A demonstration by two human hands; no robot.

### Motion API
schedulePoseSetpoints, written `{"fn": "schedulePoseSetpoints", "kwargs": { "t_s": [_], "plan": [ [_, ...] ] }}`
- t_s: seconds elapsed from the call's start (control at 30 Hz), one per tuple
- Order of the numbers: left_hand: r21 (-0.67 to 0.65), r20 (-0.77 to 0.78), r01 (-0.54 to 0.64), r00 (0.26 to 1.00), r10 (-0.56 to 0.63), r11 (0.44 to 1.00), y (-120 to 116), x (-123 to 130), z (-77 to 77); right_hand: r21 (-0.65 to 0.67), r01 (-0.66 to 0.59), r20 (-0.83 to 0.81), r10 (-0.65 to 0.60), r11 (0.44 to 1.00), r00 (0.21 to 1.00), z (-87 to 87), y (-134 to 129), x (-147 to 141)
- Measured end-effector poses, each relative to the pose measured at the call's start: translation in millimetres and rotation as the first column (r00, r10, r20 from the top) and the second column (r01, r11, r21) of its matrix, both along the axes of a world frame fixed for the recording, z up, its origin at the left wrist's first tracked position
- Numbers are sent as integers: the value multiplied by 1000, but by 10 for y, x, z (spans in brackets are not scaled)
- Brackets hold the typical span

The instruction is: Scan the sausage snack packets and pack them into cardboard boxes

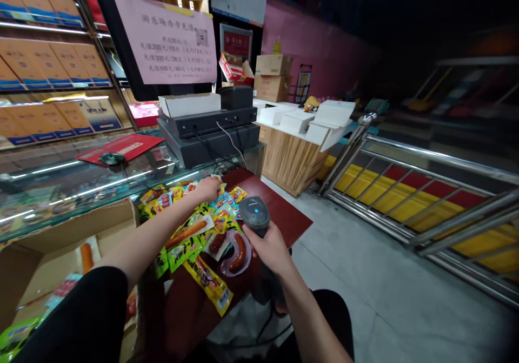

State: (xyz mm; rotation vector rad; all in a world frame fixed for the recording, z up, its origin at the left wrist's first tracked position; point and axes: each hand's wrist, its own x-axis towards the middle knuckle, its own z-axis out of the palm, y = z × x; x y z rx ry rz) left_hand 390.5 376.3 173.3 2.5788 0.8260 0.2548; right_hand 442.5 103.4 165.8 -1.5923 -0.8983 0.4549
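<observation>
My right hand (276, 248) is wrapped round the grip of a dark grey barcode scanner (254, 212), whose top shows a small blue light. My left hand (207, 189) reaches over the far side of a pile of packaged snacks, its fingers curled down among the packets; what they hold, if anything, is hidden. Under my left forearm lies a long packaged sausage (194, 230). Nearer to me are a curved sausage in a clear pack (240, 252), a yellow snack packet (210, 286) and a green packet (184, 252). All rest on a dark red tabletop (286, 219).
An open cardboard box (117, 219) with several snack packs stands at the left. Behind are a glass counter (93, 190), a mouse (111, 159) and a monitor covered by a pink notice (168, 44). A metal railing (405, 190) runs along the right.
</observation>
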Motion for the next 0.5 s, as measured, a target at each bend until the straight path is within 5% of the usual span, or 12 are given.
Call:
{"fn": "schedulePoseSetpoints", "kwargs": {
  "t_s": [0.33,0.5],
  "plan": [
    [68,4,-141,990,141,988,-56,-502,308,59,-87,25,85,994,996,-50,4,-182],
    [-227,204,-288,920,335,930,-241,-963,343,91,-171,10,171,981,985,-40,47,-409]
  ]
}}
